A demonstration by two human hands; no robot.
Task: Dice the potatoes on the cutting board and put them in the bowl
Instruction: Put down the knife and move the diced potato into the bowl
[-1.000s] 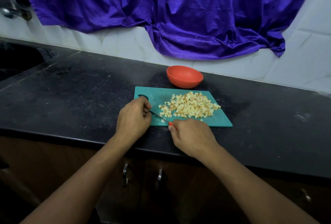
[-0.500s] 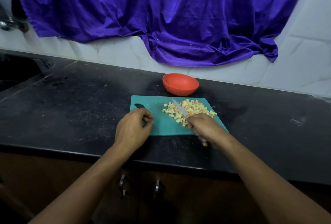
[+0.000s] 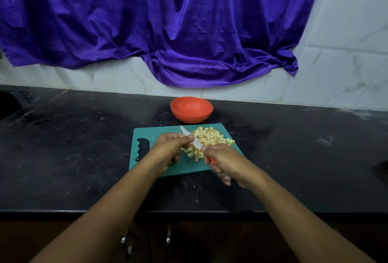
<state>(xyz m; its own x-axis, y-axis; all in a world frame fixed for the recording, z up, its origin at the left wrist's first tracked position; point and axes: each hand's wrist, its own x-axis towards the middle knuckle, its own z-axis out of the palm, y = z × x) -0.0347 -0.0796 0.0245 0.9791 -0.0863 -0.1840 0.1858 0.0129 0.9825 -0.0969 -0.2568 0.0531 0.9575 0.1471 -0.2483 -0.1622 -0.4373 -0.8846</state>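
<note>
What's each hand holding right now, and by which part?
The right hand grips the knife by its red handle; the left hand pinches its blade near the middle.

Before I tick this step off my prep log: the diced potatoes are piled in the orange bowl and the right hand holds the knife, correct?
Not quite. The head view shows the diced potatoes piled on the teal cutting board, in front of the orange bowl, not in it. The right hand does hold the knife.

Open countertop (image 3: 73,147) flanks the cutting board (image 3: 163,131); the bowl (image 3: 191,109) stands just behind it.
</note>
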